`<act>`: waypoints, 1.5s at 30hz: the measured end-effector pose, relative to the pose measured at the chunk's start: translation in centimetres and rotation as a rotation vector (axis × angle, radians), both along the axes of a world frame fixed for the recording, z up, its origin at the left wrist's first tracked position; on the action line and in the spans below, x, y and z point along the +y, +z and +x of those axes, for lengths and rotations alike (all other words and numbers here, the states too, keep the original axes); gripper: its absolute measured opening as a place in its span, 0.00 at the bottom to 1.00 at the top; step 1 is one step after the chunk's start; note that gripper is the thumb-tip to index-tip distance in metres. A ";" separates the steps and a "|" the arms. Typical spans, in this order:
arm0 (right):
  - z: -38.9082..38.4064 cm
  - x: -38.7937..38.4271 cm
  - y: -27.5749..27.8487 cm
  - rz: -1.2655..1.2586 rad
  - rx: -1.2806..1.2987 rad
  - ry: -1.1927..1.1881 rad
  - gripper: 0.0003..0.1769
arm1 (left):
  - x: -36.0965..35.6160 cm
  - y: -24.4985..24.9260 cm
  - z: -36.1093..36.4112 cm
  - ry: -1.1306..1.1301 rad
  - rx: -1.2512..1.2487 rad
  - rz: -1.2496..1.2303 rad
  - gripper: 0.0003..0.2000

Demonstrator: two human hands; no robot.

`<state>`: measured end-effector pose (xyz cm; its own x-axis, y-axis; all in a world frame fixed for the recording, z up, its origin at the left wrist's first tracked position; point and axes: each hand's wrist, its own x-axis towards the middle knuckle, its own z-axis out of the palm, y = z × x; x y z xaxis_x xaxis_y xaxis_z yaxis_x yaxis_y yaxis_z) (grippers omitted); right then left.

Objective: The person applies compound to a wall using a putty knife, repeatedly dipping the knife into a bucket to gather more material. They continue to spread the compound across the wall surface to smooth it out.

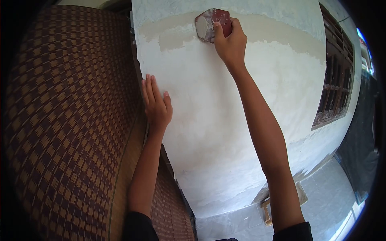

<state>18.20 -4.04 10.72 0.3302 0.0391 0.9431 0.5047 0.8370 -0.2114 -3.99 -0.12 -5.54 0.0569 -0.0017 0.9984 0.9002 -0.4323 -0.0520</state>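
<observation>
My right hand [232, 42] grips a dark red flat scraper [222, 23] high on the white wall [201, 120]. Pale putty covers the left part of the scraper's face. Around the scraper runs a beige band [277, 34] of wet-looking or unpainted surface with ragged edges. Lower and to the left, my left hand [157, 105] lies flat against the wall's left edge, its fingers stretched upward and holding nothing.
A brown and tan woven mat [72, 100] stands along the left. At the right is a wooden barred window [335, 76], with dark sheeting [360, 132] beyond it. Below are a grey tiled floor [325, 197] and a small wooden object [266, 211] partly behind my right arm.
</observation>
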 end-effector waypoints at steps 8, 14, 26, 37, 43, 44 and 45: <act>3.3 -0.9 0.0 0.063 0.233 0.055 0.15 | -0.2 -0.2 0.2 0.017 -0.010 -0.013 0.28; -2.2 1.4 0.3 0.040 -0.078 -0.015 0.16 | 0.1 -0.2 -0.1 -0.026 0.003 -0.007 0.29; 1.6 -0.7 -0.1 0.014 0.050 0.125 0.17 | -0.1 -0.2 0.2 -0.020 0.002 -0.002 0.29; 5.1 -0.3 -0.6 0.001 0.290 0.030 0.13 | -0.3 0.0 0.3 0.007 -0.004 0.019 0.28; -5.5 0.4 -0.4 0.064 -0.070 0.136 0.15 | 0.1 -0.2 0.0 -0.044 0.005 0.001 0.29; -7.0 0.8 -0.3 0.047 -0.115 0.121 0.15 | 0.1 -0.2 0.0 -0.048 0.009 0.001 0.29; -8.1 0.9 -0.2 0.008 -0.156 0.050 0.15 | 0.0 -0.3 -0.1 -0.051 0.008 -0.001 0.29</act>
<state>10.13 -3.17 10.54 0.1779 0.0441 0.9831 0.4883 0.8634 -0.1270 -4.04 -0.13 -5.81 0.0647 -0.0033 0.9979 0.8768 -0.4773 -0.0584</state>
